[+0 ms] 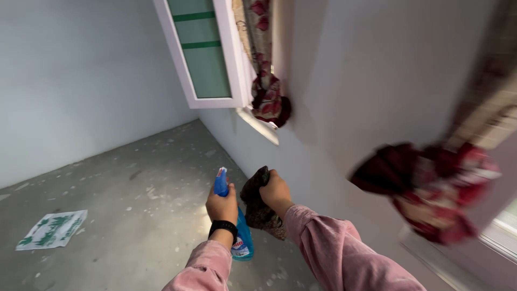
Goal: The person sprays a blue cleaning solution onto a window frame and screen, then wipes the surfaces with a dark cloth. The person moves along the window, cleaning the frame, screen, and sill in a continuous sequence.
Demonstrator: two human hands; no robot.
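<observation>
The blue spray bottle (240, 231) sits in the left hand (222, 206), fingers wrapped round its neck, lower body partly hidden by the wrist; the right hand (276, 192) clutches a dark crumpled cloth (257, 207); nearby a knotted red floral curtain (431, 186) blurs.

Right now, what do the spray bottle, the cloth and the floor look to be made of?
Spray bottle: see-through blue plastic, glossy, by its shine. Cloth: dark, soft fabric, bunched in folds in the right hand. Floor: likely bare concrete, matte grey, speckled with pale spots.
</observation>
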